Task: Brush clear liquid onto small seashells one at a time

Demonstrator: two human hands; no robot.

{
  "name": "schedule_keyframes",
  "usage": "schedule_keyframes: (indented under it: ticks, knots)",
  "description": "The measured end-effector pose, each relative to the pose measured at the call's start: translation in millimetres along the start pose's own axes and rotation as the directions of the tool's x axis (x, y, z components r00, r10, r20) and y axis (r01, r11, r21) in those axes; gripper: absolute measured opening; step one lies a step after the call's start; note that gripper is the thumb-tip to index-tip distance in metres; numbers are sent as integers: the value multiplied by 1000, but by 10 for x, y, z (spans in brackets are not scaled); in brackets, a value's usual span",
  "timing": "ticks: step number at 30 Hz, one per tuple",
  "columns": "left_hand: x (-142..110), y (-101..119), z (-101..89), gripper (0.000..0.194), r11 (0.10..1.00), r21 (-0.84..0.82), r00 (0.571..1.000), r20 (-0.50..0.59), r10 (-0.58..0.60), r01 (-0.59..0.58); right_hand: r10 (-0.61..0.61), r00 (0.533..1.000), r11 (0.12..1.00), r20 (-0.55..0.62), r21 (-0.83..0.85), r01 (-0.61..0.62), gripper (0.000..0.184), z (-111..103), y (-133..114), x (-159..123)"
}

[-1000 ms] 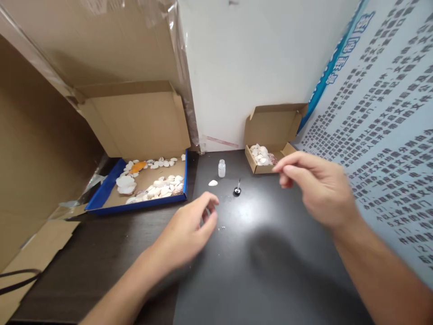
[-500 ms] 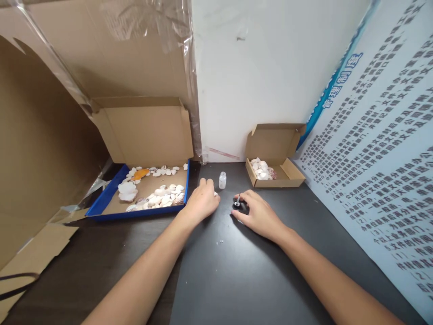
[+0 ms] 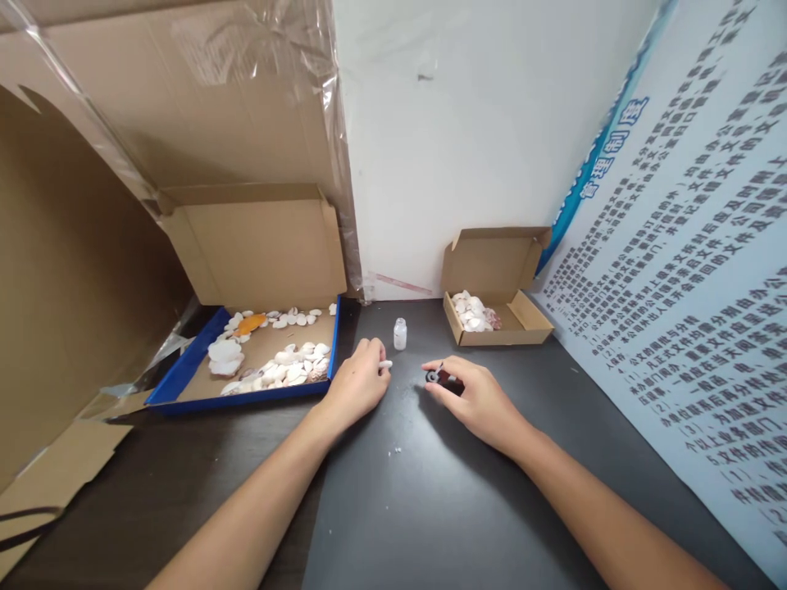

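White crumbs (image 3: 398, 450) nearer than the fingertips, left hand (image 3: 357, 380) pinching a shell (image 3: 386, 364), right hand (image 3: 478, 397) gripping a black cap (image 3: 432, 378), blue box (image 3: 188, 360) left of the left fingers, bottle (image 3: 400, 337) beyond and between both hands' fingertips, brown box (image 3: 505, 337) past the right fingers

L hand (image 3: 360, 377) palm dn, R hand (image 3: 476, 395) pinching, arms (image 3: 261, 483) extd fwd.

The left fingers (image 3: 375, 349) hide part of the white shell (image 3: 385, 364) — the pale specks (image 3: 398, 450) are too small to identify.
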State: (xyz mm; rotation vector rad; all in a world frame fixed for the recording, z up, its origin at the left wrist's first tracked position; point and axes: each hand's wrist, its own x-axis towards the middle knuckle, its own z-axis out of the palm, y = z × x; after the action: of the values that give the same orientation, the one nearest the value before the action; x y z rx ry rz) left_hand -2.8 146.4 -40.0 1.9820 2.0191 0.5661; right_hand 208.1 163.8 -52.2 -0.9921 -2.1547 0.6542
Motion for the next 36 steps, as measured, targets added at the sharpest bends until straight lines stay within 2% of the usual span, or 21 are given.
schedule_keyframes:
  ticks: [4,8,11,14,20,26,29,31,32,34,36]
  knots:
    - [-64,-56,-48,5,995,-89,998,28,47,-45,-23,1000,998,-16,57,23,20,11,-47,-38]
    - [-99,-55,-76,8,994,-108,1000,-10,20,-21,-26,1000,998,-5,61,27,22,23,-62,-42]
    - [-89,4,-56,17,998,-56,998,-53,-18,15,-9,1000,998,0,58,9,23,18,-59,-32]
    - [-40,55,-18,23,996,67,996,-77,-48,53,10,1000,998,14,58,-11,23,16,-57,-31]
    - [104,29,27,17,994,97,998,-45,-39,43,9,999,998,43,68,-12,23,30,-63,-42]
    - [66,48,-46,16,1000,-3,999,-46,0,0,23,998,996,50,83,-27,21,46,-85,-57]
    - [-45,41,-85,23,983,-184,999,40,16,-9,29,998,995,47,98,-33,21,33,-125,-79]
    - [-123,5,-83,28,836,-537,975,223,6,118,28,999,994,46,107,-33,21,17,-158,-96]
    - [-157,-20,-74,30,748,-643,962,273,21,167,24,999,994,47,109,-29,21,9,-174,-105]
    - [-206,-69,-50,32,606,-765,948,313,54,218,17,999,994,52,104,-22,21,-5,-203,-120]
    - [-235,-100,-28,30,504,-836,953,292,77,216,20,998,995,64,101,-26,20,-14,-225,-131]
